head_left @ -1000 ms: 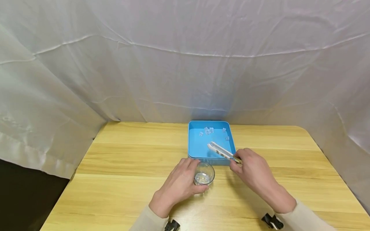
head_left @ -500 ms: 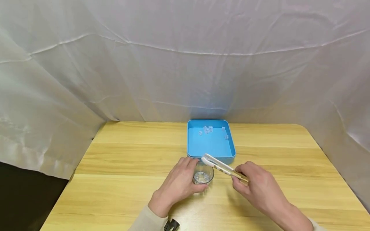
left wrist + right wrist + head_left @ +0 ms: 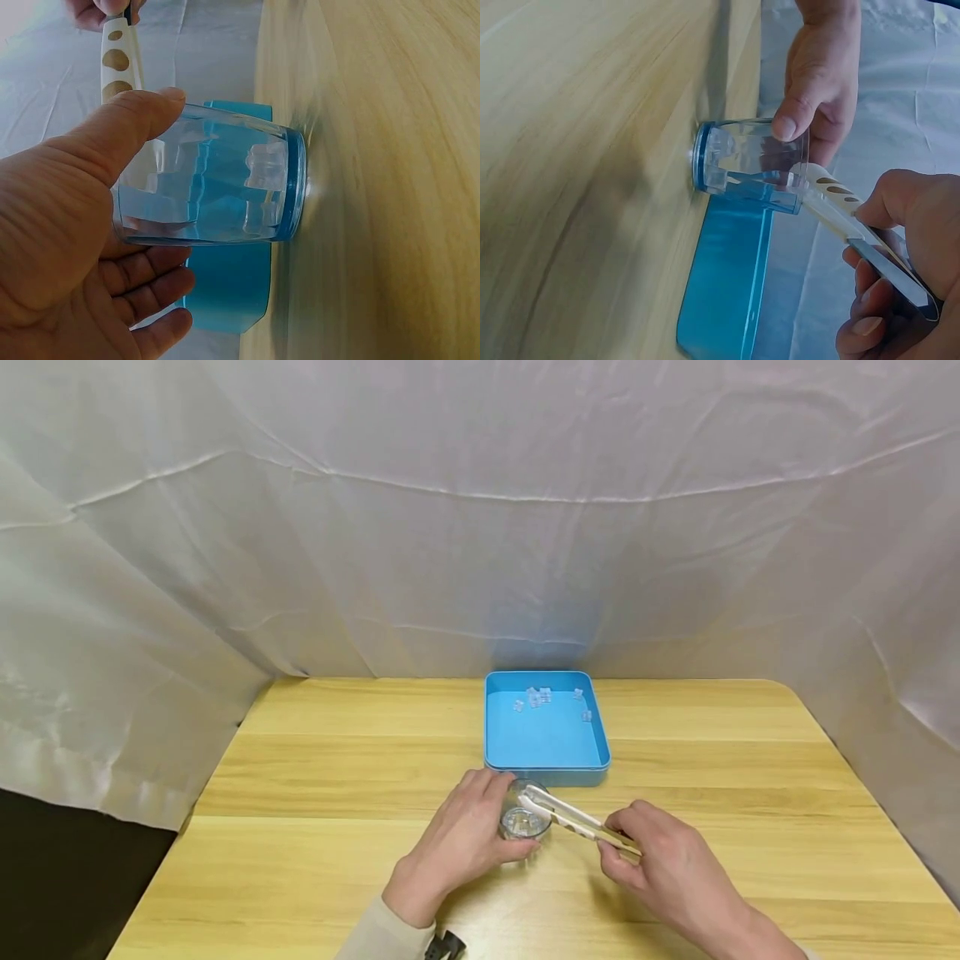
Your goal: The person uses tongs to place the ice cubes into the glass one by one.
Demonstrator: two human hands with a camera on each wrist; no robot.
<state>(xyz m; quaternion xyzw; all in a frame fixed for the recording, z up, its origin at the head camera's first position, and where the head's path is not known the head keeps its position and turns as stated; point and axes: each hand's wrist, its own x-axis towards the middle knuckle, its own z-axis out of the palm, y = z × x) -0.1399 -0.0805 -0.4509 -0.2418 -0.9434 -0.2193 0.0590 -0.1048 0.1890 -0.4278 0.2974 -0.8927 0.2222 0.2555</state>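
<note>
My left hand (image 3: pixel 463 827) holds a clear drinking glass (image 3: pixel 221 221) upright on the table, thumb on one side and fingers on the other. A few clear plastic-looking cubes (image 3: pixel 265 166) lie at the bottom of the glass. Between thumb and fingers, my right hand (image 3: pixel 671 864) grips tongs (image 3: pixel 836 204) with white, brown-spotted arms and a metal handle. The tips of the tongs reach into the mouth of the glass. Something small and clear seems to sit at the tips, but I cannot tell for sure.
Behind the glass stands a shallow blue tray (image 3: pixel 547 775). Several clear cubes (image 3: pixel 536 697) lie scattered toward its back and right side. The wooden table (image 3: pixel 337 777) ends at a pale hanging cloth (image 3: pixel 420 568) at the back and sides.
My right hand has drawn the tongs from over the blue tray toward me and down to the glass mouth. The left hand and glass have stayed in place.
</note>
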